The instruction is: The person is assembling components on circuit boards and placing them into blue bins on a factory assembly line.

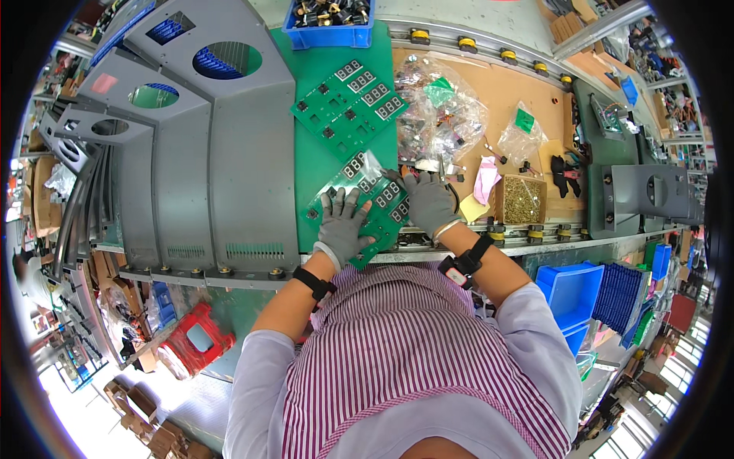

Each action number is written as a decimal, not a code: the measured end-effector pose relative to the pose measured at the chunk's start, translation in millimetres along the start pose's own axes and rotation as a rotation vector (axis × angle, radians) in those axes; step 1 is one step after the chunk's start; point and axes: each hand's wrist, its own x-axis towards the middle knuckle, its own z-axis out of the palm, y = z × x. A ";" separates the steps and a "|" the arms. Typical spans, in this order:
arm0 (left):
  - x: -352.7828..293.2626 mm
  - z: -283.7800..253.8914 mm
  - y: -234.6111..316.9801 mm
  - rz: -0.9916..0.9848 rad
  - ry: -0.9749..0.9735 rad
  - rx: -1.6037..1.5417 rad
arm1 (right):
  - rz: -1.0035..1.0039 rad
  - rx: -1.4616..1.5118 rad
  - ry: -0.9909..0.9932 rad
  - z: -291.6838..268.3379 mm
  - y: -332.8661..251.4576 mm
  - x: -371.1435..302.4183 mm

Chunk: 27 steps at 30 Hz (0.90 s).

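Note:
My left hand (342, 231), in a grey glove, lies with fingers spread on a green circuit board (368, 226) with rows of white-segment displays. Clear plastic film (372, 167) shows by its upper part. At the board's right edge is my gloved right hand (430, 202), its fingers bent and close together; what they hold is too small and covered to make out. A dark curved piece shows beside this hand. Just beyond, a similar display board (349, 107) lies flat on the green mat (284, 42).
Grey metal housings (252, 176) stand in a row at left. A blue bin (329, 37) of black parts is at the back. On the right lie bagged parts (443, 107), a box of small brass-coloured pieces (523, 200) and pliers (566, 176). A roller rail (527, 234) runs along the front.

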 end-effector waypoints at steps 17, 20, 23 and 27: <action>3.4 -4.7 2.7 -0.025 -0.052 0.007 | -0.302 -0.031 0.117 -3.9 -17.2 -5.5; 1.9 -1.8 2.0 -0.023 -0.034 0.010 | -0.094 -0.047 0.114 3.0 2.1 -1.2; 1.7 -1.1 1.7 -0.018 -0.025 0.027 | -0.055 -0.126 0.114 22.1 6.8 3.1; 2.3 -0.7 1.6 -0.022 -0.037 0.023 | -0.040 -0.172 0.281 37.7 8.5 6.2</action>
